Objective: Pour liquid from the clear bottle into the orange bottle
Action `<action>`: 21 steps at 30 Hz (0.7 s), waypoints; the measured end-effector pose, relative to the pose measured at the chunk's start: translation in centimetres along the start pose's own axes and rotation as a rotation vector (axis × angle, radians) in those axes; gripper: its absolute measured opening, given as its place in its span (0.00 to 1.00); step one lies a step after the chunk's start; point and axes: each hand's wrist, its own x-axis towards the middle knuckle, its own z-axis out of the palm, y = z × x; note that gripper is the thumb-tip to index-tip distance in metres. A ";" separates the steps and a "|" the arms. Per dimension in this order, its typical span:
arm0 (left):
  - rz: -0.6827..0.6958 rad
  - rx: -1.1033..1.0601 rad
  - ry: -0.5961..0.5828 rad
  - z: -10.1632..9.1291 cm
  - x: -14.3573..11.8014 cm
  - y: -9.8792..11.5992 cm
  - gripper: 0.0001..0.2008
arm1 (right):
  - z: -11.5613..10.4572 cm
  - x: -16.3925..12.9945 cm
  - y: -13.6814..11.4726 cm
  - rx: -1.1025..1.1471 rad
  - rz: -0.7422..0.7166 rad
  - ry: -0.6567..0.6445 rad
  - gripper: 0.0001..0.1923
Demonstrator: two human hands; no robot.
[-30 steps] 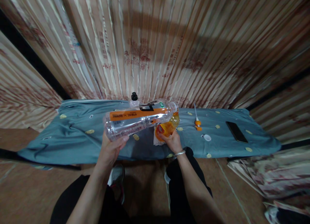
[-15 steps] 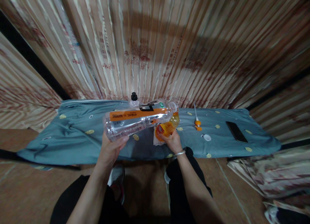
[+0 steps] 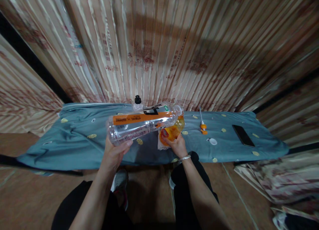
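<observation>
My left hand (image 3: 116,153) is wrapped round the base of a large clear plastic bottle (image 3: 139,123) with an orange and silver label. It lies tilted almost level, its uncapped mouth pointing right. Below that mouth, my right hand (image 3: 177,144) grips a smaller bottle (image 3: 170,133) of clear plastic with an orange label and yellowish contents near its neck. The two bottle mouths overlap in view; whether they touch I cannot tell. A folded pale cloth or tissue (image 3: 161,146) shows under the smaller bottle.
Blue-green patterned cloth (image 3: 74,137) covers a long narrow surface. Behind the large bottle stands a clear bottle with a black cap (image 3: 138,99). To the right lie an orange pump head with a tube (image 3: 203,127), a small white cap (image 3: 213,141) and a black phone (image 3: 243,135). Curtains (image 3: 159,50) hang behind.
</observation>
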 end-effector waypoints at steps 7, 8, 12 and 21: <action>-0.023 -0.001 -0.008 0.4 0.1 0.2 0.50 | 0.0 0.0 0.1 0.010 -0.015 0.008 0.37; -0.027 -0.001 -0.015 0.4 0.1 0.3 0.50 | 0.0 0.0 0.1 0.015 -0.015 0.007 0.37; -0.031 0.014 -0.003 0.4 0.0 0.3 0.51 | -0.1 0.0 -0.1 0.038 -0.011 -0.003 0.38; -0.036 -0.006 -0.018 -0.3 0.2 -0.2 0.50 | 0.0 0.1 0.3 0.012 -0.014 0.007 0.37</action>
